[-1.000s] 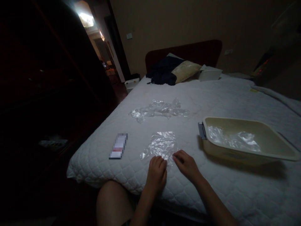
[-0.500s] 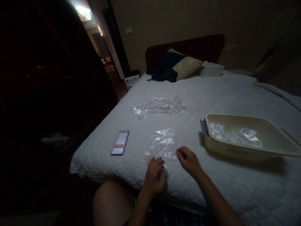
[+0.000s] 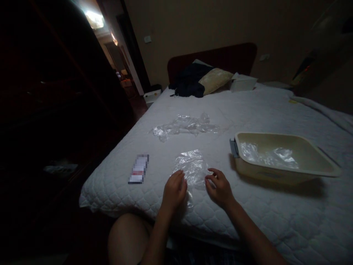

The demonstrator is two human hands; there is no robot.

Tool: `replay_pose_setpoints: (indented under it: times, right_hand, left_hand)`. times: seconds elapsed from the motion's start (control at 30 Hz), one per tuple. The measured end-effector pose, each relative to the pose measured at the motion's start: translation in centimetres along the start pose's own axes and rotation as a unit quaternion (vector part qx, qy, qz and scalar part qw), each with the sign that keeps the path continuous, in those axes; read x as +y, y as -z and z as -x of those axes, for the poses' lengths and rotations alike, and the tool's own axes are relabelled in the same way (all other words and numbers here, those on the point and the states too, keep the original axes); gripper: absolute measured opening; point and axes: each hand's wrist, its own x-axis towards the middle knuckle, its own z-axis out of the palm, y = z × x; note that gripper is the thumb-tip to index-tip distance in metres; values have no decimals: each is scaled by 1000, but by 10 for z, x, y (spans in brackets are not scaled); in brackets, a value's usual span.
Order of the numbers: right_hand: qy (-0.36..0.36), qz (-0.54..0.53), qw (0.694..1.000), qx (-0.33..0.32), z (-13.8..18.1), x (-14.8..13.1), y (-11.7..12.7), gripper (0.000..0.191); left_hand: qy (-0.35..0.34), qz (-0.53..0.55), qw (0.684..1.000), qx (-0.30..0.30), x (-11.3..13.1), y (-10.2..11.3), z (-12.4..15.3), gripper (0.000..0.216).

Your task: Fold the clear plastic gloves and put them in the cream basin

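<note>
A thin clear plastic bag (image 3: 191, 163) lies crinkled and fairly flat on the white quilted bedspread (image 3: 116, 198) in front of me. At its left edge is my left hand (image 3: 174, 189), its fingers bent loosely over the plastic and the thumb near them. My right hand (image 3: 220, 189) is at the right edge, thumb and forefinger curved with a gap between them. A small end of plastic (image 3: 189, 200) sticks out toward me between the hands. Farther up the bed, more crumpled clear plastic (image 3: 184, 127) is spread out.
To the right stands a cream plastic tub (image 3: 281, 176) with a grey handle clip and clear plastic inside. A blurred-out phone-like object (image 3: 138, 169) lies on the left. Dark clothing (image 3: 190, 81), a beige pillow (image 3: 215, 81) and a white box (image 3: 243, 82) are by the headboard.
My left hand has moved forward and left, onto the bag's left edge. My right hand's thumb and forefinger have spread apart at the right edge. The view has shifted slightly.
</note>
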Motion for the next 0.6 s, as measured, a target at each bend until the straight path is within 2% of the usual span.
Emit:
replay_pose_setpoints:
  times: [0.13,0.23,0.37,0.53,0.6]
  right_hand:
    - [119,29,992,-42,4,-4,6,15]
    - [205,43,977,-46,9,-5,8,18]
    - [282,13,958,-39,19,-8,10,19]
    - [401,39,909,-109,34,-20,20,18]
    - [428,55,892,-134,40,-23,24,16]
  left_hand:
    - [-28,-61,993,-101,-11,-18,-31,35]
    - [-11,-81,987,-138,-21,-35,-35,38]
    - [17,-89,986,-139,-26,-45,-31,39]
    - [42,-82,985,-149,-16,-42,-39,40]
    - [47,-81,984,-151,-12,-41,-45,39]
